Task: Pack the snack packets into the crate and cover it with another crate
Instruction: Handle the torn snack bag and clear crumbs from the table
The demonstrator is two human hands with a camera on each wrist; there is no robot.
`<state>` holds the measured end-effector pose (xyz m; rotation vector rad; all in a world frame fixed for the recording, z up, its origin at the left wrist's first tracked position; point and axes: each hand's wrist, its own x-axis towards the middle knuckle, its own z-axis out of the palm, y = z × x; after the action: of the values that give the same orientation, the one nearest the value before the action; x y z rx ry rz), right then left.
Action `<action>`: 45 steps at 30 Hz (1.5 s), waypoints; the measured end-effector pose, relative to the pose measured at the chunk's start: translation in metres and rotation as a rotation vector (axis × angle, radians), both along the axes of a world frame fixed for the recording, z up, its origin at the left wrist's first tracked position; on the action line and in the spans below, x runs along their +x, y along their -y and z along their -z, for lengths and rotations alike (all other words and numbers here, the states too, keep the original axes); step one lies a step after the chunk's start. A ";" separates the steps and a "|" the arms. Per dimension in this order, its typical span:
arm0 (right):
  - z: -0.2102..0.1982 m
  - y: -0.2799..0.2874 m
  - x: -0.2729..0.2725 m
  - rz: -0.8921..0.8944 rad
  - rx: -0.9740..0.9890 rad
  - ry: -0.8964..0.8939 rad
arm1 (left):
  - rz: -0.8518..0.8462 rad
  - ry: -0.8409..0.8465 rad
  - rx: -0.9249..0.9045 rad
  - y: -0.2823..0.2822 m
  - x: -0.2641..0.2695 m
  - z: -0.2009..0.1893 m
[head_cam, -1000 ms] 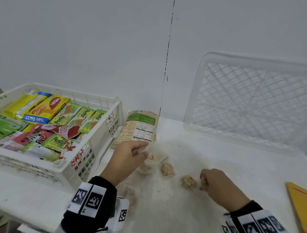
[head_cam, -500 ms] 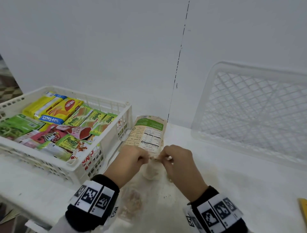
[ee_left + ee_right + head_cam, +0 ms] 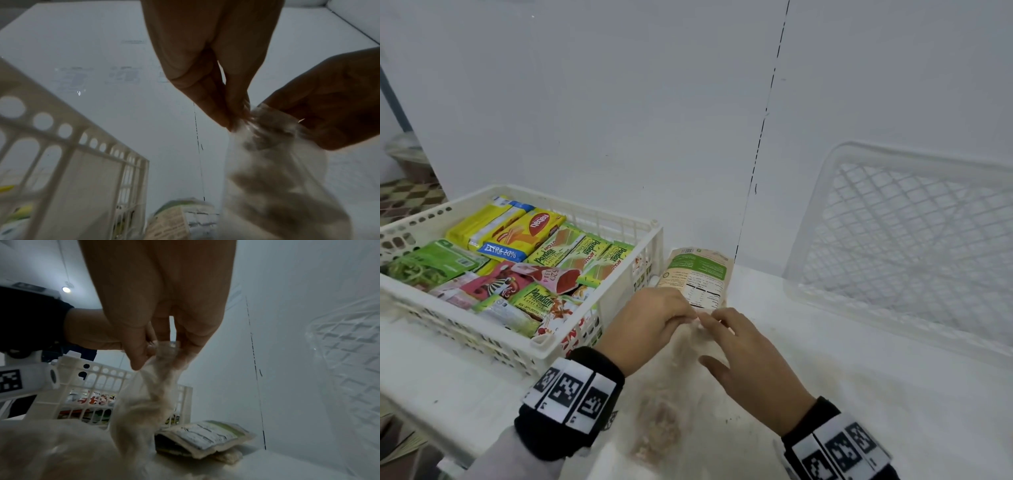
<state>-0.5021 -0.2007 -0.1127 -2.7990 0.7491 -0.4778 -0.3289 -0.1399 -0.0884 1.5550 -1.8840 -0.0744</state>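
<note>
Snack packets (image 3: 524,263) fill the white crate (image 3: 599,294) standing on the table (image 3: 859,394) just left of the grip, their print reading "Pandan", "APOLLO", "Layer Cake" and "EXTRA 20%", with a red oval logo on a yellow wrapper. Between the hands hangs a clear plastic bag (image 3: 148,395) of pale crumbly pieces: the left hand (image 3: 650,325) pinches its top edge with thumb and fingertips, and the right hand (image 3: 750,363) pinches the same edge from the opposite side, the remaining fingers loosely spread. Just beyond the grip a beige pouch (image 3: 697,277) with a green panel and a printed table too small to read lies by the crate's wall. Right of the grip, well apart, a second white lattice crate (image 3: 914,246) leans against the wall.
</note>
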 end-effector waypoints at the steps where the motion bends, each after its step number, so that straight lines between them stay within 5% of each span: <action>1: -0.003 0.000 0.001 -0.001 -0.025 -0.008 | -0.019 -0.027 0.001 0.001 0.002 -0.002; 8: -0.023 0.000 0.001 0.014 -0.124 0.132 | -0.114 -0.229 -0.032 0.004 0.004 -0.006; 16: -0.041 0.004 0.002 0.013 0.013 -0.103 | -0.049 -0.310 -0.026 0.003 0.005 -0.014; 24: -0.060 0.010 0.006 -0.041 0.074 -0.031 | -0.081 -0.731 -0.120 -0.005 -0.012 -0.010; 26: -0.067 0.010 0.006 -0.103 0.086 0.018 | -0.005 -0.913 -0.015 -0.008 -0.011 -0.011; 31: -0.085 0.011 0.009 -0.182 0.255 0.097 | 0.141 -0.828 0.586 -0.018 -0.005 -0.002; 38: -0.098 0.017 0.016 -0.270 0.485 -0.049 | 0.229 -1.098 0.564 -0.026 -0.011 0.000; 45: -0.098 0.025 0.027 -0.291 0.496 -0.095 | 0.238 -1.328 0.551 -0.024 -0.016 -0.003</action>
<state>-0.4756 -0.2256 -0.0148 -2.4119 0.3933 -0.0882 -0.3449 -0.1160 -0.0851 1.0357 -0.9289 -1.4341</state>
